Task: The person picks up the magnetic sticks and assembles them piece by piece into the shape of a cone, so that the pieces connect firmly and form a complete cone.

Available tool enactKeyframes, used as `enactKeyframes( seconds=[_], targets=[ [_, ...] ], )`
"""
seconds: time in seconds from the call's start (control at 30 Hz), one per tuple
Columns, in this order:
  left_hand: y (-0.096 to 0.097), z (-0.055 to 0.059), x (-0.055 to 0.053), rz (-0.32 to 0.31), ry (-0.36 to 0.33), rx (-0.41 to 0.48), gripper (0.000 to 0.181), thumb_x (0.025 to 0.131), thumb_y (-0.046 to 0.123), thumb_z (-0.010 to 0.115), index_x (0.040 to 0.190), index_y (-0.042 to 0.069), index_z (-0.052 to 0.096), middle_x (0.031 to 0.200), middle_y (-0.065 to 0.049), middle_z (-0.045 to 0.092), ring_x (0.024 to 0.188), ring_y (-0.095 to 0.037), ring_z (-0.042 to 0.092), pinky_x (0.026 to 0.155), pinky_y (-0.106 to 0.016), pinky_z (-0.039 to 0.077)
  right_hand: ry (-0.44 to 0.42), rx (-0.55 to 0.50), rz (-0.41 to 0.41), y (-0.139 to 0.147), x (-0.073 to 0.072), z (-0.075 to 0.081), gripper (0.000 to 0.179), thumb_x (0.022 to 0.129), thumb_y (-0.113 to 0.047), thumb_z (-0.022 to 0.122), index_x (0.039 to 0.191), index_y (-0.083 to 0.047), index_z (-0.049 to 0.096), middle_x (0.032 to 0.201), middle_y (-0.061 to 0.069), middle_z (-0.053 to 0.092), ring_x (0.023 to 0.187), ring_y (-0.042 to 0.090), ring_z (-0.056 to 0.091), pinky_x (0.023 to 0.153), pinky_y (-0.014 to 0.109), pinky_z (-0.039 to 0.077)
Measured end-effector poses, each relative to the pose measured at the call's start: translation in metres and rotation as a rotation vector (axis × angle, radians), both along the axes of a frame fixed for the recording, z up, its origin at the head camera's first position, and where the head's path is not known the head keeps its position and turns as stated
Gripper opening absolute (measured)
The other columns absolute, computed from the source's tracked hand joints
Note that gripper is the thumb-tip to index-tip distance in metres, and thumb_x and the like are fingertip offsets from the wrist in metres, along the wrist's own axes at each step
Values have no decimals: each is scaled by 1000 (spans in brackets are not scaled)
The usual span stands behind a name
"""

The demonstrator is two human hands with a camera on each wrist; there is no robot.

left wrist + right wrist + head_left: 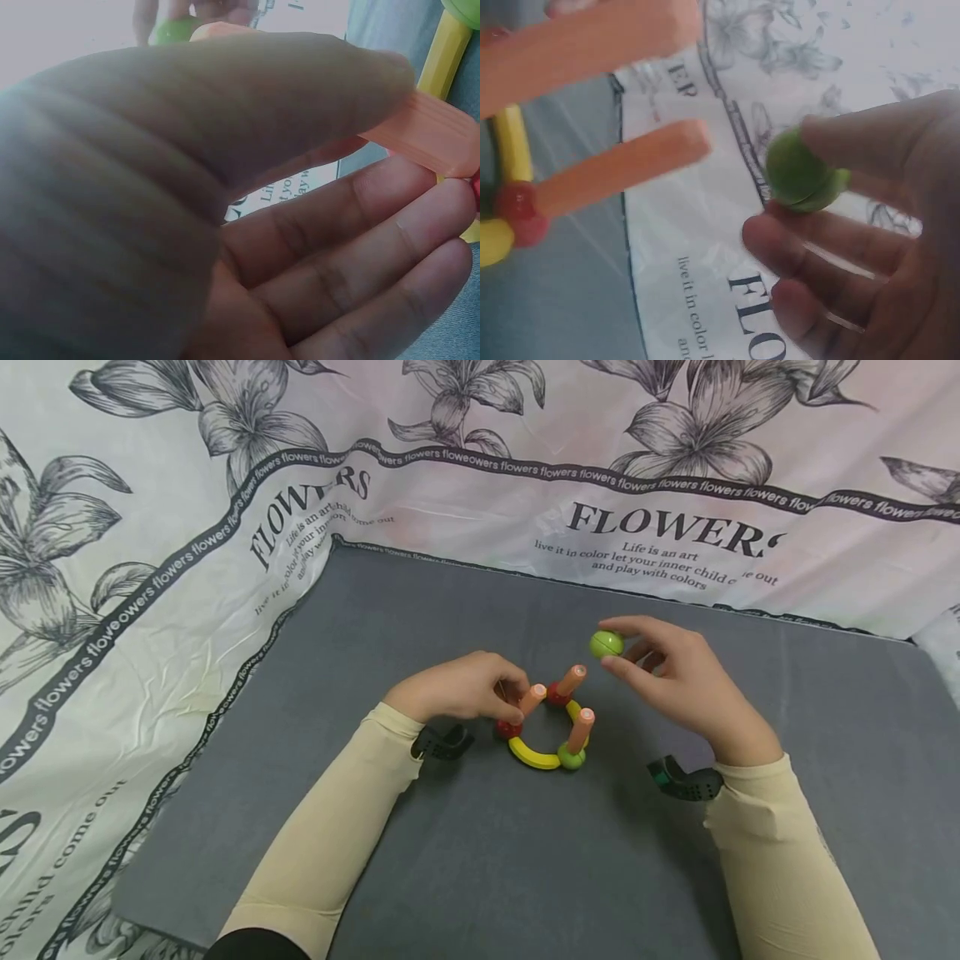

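On the grey table, curved yellow pieces like toy bananas (534, 756) and small balls form a ring. Orange carrot-like sticks stand up from it: one (573, 679) on the back red ball (557, 695), another (581, 731) on the front green ball (572, 758). My left hand (468, 685) pinches the left orange stick (533, 697) between thumb and finger, above the left red ball (508, 730). Raised behind and right of the ring, my right hand (678, 681) pinches a loose green ball (606, 644) with a groove round it, held apart from the sticks.
A dark grey tabletop (420, 860) lies under the ring. White cloth (480, 510) printed with flowers and lettering rises along the back and left edges. Dark wrist straps (686, 781) sit on both forearms.
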State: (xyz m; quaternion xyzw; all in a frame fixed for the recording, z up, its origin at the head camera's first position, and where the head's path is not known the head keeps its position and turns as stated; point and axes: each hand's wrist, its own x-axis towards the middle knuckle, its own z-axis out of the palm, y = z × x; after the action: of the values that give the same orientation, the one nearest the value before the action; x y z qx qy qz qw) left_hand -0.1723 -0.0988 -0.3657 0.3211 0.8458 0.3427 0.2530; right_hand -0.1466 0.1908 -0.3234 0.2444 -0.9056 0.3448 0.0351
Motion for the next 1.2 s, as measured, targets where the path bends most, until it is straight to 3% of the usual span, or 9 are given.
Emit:
enactKeyframes(
  seconds=[0.23, 0.43, 0.73, 1.2],
  targets=[
    [-5, -1, 3, 18, 19, -5, 6, 95, 16, 80, 100, 17, 77, 91, 5, 73, 86, -15, 66, 78, -31, 55, 41, -64, 93, -9, 5, -5, 38, 97, -12, 77, 133, -18, 70, 112, -4, 74, 88, 9, 67, 75, 23, 50],
    [-3, -1, 3, 8, 21, 2, 13, 96, 17, 79, 107, 13, 78, 93, 4, 73, 87, -16, 66, 79, -32, 55, 56, -48, 148, -15, 9, -11, 40, 95, -8, 79, 133, -14, 69, 116, -5, 73, 89, 8, 65, 73, 29, 51],
    [3, 3, 3, -7, 15, -15, 15, 97, 18, 77, 111, 12, 78, 94, 5, 73, 87, -16, 66, 78, -32, 55, -9, -7, 121, -11, 10, -17, 38, 98, -17, 76, 135, -17, 68, 99, -4, 69, 73, 11, 61, 61, 31, 52],
    [6, 0, 1, 11, 24, -23, 19, 97, 20, 77, 115, 13, 79, 92, 6, 74, 82, -15, 66, 73, -32, 54, -93, -29, 182, -17, 10, -18, 37, 99, -19, 76, 136, -20, 68, 118, -5, 69, 82, 10, 65, 67, 32, 54]
  ],
)
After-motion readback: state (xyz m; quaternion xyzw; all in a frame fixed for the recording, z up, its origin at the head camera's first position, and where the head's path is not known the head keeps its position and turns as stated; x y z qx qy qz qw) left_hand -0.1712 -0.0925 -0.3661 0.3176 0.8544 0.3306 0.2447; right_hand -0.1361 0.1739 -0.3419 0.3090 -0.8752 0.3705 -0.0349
